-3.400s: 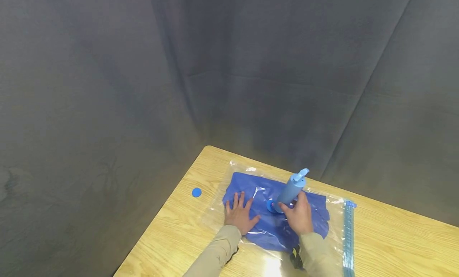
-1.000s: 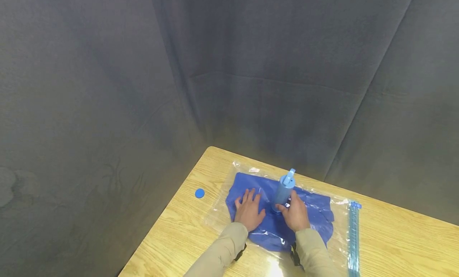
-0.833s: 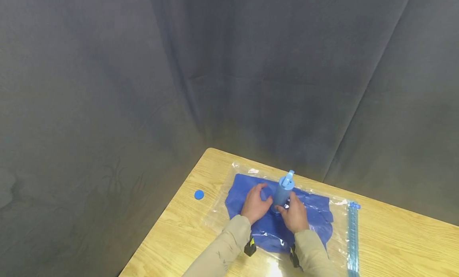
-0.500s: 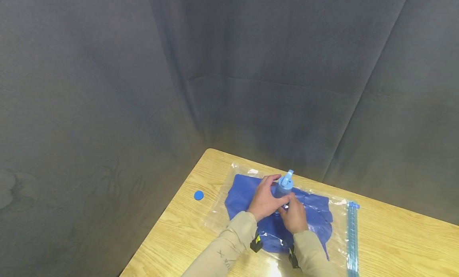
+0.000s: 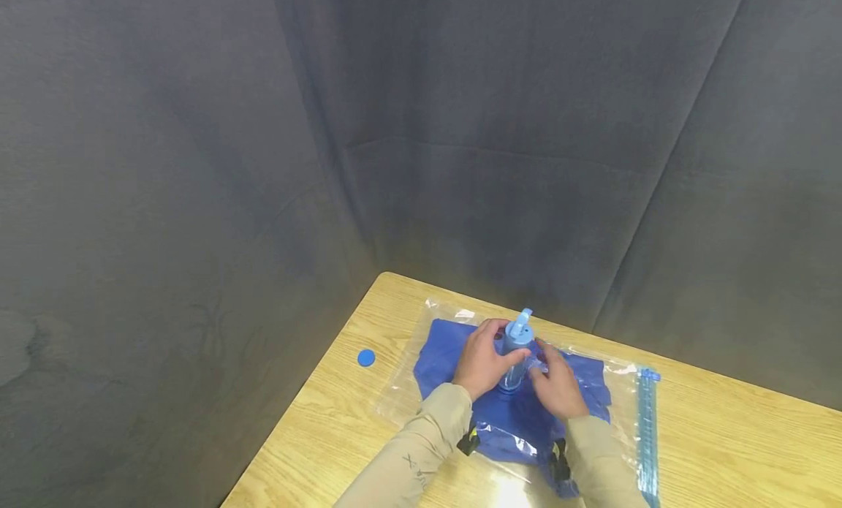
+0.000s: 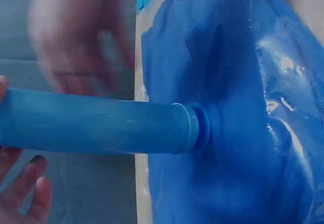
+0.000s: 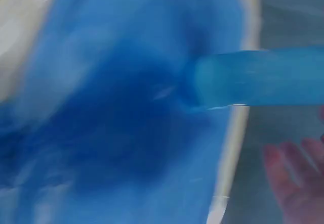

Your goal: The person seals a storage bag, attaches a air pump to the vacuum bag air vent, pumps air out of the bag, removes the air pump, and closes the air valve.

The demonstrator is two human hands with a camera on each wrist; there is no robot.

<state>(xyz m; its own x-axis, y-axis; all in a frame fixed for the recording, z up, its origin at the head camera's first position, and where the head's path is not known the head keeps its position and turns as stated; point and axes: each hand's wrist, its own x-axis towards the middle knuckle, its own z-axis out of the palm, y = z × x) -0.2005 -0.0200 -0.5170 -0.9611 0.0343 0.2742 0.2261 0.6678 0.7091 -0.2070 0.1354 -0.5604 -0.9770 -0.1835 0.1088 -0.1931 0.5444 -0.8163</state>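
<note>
A light-blue hand pump (image 5: 520, 335) stands almost upright on the round valve (image 6: 202, 128) of a clear zip storage bag (image 5: 621, 420). Folded blue cloth (image 5: 447, 347) lies inside the bag. My left hand (image 5: 482, 362) grips the pump's upper body, its thumb on the near side and its fingers partly hidden behind. Just right of the pump, my right hand (image 5: 559, 387) hovers with fingers loosely bent and nothing held. That hand is blurred in the left wrist view, while the right wrist view catches its spread fingers (image 7: 291, 178) apart from the pump.
A blue round cap (image 5: 366, 357) lies on the wooden table (image 5: 322, 398) left of the bag. Along the bag's right end runs the zip strip, with a blue slider (image 5: 649, 375) at its far end. Dark grey curtain (image 5: 473, 164) hangs behind the table.
My left hand has lifted off the bag, moved right and taken hold of the pump. My right hand has let go of the pump and shifted right. The pump stands more upright.
</note>
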